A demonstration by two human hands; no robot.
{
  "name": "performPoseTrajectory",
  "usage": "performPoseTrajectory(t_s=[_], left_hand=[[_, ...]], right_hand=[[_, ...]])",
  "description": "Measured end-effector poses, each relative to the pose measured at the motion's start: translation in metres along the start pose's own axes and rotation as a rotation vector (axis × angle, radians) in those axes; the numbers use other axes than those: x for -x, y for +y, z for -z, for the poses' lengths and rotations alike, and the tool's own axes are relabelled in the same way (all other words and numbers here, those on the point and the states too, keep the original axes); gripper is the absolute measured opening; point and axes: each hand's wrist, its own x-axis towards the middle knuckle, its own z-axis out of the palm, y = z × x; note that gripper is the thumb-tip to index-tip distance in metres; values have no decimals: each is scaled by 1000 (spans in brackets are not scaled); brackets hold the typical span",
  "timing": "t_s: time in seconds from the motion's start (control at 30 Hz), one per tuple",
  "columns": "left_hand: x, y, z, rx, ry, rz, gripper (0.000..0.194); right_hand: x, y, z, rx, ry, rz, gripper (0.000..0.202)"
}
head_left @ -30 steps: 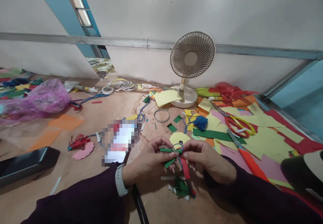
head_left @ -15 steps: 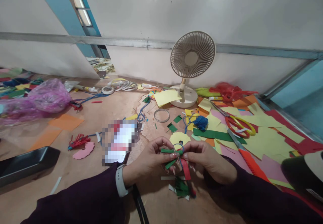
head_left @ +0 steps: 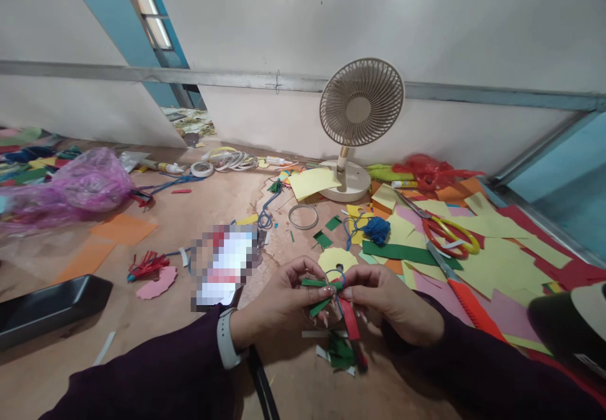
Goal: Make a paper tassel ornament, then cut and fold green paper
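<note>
Two pinches: my left fingers (head_left: 312, 295) clamp green paper strips (head_left: 312, 282), my right fingers (head_left: 356, 292) the blue cord (head_left: 335, 270); slack cord could let those strips slip out.

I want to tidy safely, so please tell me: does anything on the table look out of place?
Possibly: a pale yellow sheet lies askew, partly covering the fan base, where paper seems misplaced.
</note>
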Motion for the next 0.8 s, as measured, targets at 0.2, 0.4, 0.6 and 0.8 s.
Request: performPoseTrajectory(t_s=[0.2, 0.4, 0.6, 0.8], left_hand=[[1, 1, -1, -8, 35, -3, 30], [0, 1, -4, -49, 107, 16, 45], [-1, 1, -3, -148, 172, 21, 30], [0, -3, -2, -205, 225, -99, 25]], right_hand=[[2, -3, -3, -3, 15, 2, 23], [2, -2, -5, -28, 23, 47, 22], [-1, 1, -2, 18, 24, 60, 24], [-3, 3, -1, -1, 16, 45, 29]])
